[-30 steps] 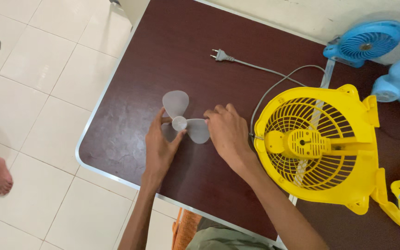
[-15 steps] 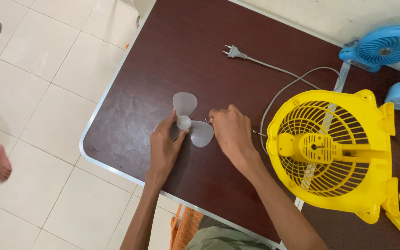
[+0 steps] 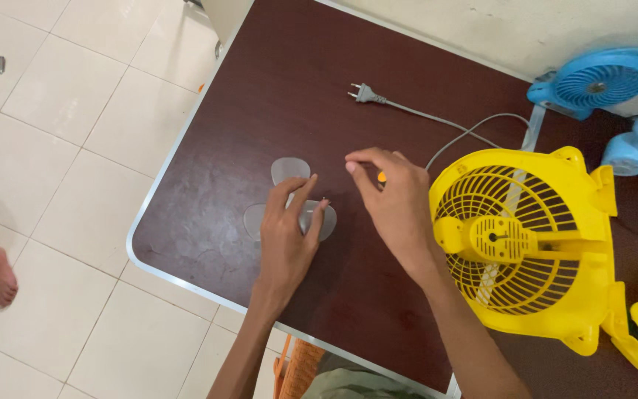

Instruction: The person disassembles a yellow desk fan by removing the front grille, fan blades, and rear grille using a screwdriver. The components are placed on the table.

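Fan's nowhere near together: the clear fan blade lies flat on the bench, left hand spread over its hub. Right hand hovers, fingers pinched (holding something small and orange, maybe). Yellow fan housing sits bladeless just beside.

No packages, labels, signs or screens show anywhere in the view.
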